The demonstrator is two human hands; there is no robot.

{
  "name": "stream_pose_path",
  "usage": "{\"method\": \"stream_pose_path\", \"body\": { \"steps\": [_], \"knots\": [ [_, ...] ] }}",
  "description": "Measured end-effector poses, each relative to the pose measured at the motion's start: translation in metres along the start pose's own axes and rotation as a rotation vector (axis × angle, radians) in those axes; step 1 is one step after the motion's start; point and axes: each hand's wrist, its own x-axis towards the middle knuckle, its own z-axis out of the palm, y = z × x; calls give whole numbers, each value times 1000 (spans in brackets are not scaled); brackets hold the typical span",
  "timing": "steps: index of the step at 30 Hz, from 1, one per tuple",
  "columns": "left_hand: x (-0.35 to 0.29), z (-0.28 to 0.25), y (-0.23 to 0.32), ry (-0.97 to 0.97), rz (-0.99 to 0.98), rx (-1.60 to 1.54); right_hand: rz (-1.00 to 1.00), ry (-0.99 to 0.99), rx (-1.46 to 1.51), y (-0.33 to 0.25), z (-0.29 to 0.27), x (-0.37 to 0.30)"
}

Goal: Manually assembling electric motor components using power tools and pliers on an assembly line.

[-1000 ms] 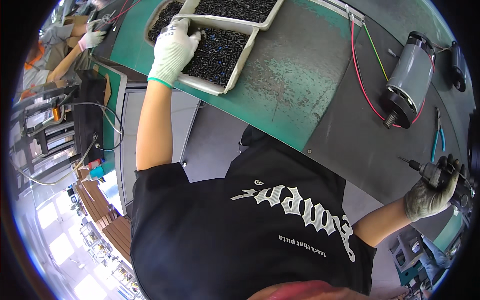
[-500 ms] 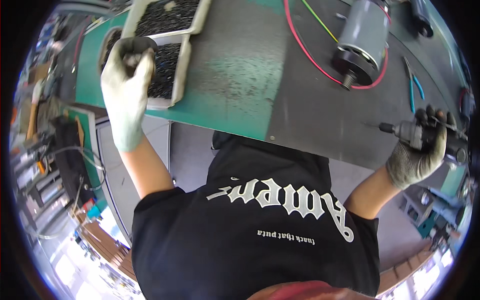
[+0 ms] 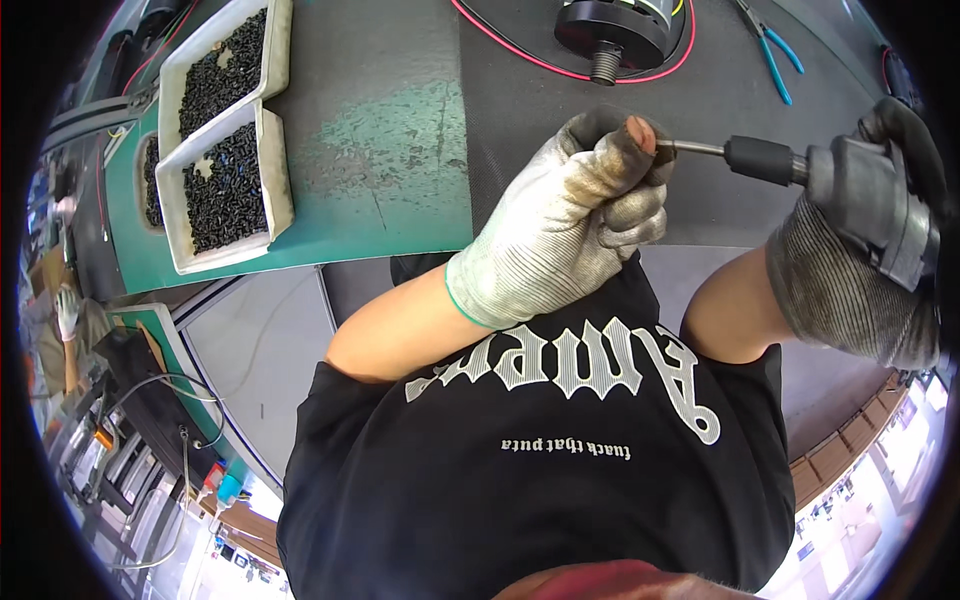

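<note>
Power screwdriver (image 3: 872, 205), dark and rounded, sits at the head view's right, the right hand's (image 3: 845, 285) grip wrapped round it in ribbed, smudged knit. Its slim metal bit (image 3: 700, 149) reaches over the smooth black worktop (image 3: 735, 208) to the pale-gloved left hand (image 3: 565, 220), grip pressed together; whether it pinches anything small, one cannot tell.

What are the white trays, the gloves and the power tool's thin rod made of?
Trays: probably plastic, dull, with thick smooth walls.
Gloves: knitted cloth, showing ribbed lines; dark patches may be coating or dirt.
Thin rod: probably steel, since it's grey and shiny.
</note>
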Motion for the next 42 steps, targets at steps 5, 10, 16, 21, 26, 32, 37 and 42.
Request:
{"method": "stream_pose_path", "body": {
  "steps": [5,10,16,21,26,32,37,42],
  "knots": [
    [1,0,-8,89,22,-7,-69,-35,-46,4,3,-1],
    [4,-3,-6,126,69,40,-126,-66,-88,10,5,4],
    [-1,14,-2,274,-1,312,-198,-84,-147,16,13,1],
    [9,-5,22,172,-227,215,-285,-98,-200,29,-10,25],
    [34,-17,31,406,-122,176,-134,-12,-50,39,-23,30],
    [37,-35,39,235,-158,183,208,-178,376,42,-20,30],
    [38,-40,44,212,-199,280,294,-251,353,42,-12,31],
    [40,-27,43,244,-212,338,-102,128,-461,58,20,26]
  ]
}}
